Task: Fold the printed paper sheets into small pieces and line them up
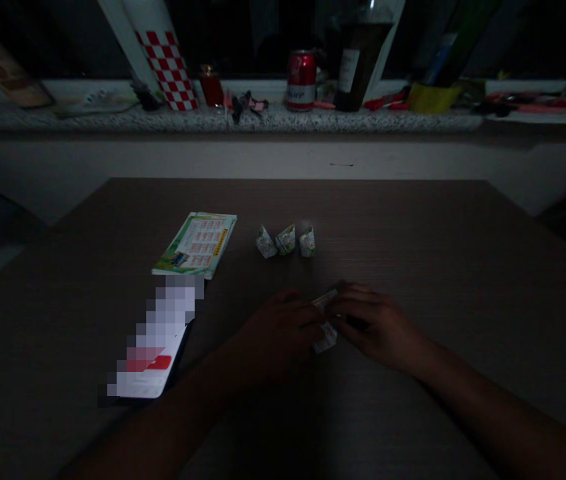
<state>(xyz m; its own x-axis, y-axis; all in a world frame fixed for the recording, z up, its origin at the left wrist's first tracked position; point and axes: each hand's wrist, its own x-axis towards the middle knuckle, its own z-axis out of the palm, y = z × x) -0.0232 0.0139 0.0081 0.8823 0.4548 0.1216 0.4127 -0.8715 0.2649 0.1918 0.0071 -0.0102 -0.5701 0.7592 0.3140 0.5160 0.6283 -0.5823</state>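
Note:
On the dim table a small partly folded piece of printed paper (327,339) lies between my hands. My left hand (287,327) rests over its left side, fingers pressed on it. From the right, my right hand (370,320) pinches the paper's upper edge with thumb and fingertips. Some of the paper is hidden beneath my fingers. Farther back stand three small folded paper pieces in a row: a left one (265,242), a middle one (286,240) and a right one (307,242).
A stack of printed sheets (197,245) lies at the left, with a lit phone (147,383) just in front of it. Behind the table, the granite sill (263,121) holds a red can (301,80), a dark bottle (355,67), a checkered container (167,70) and other small items.

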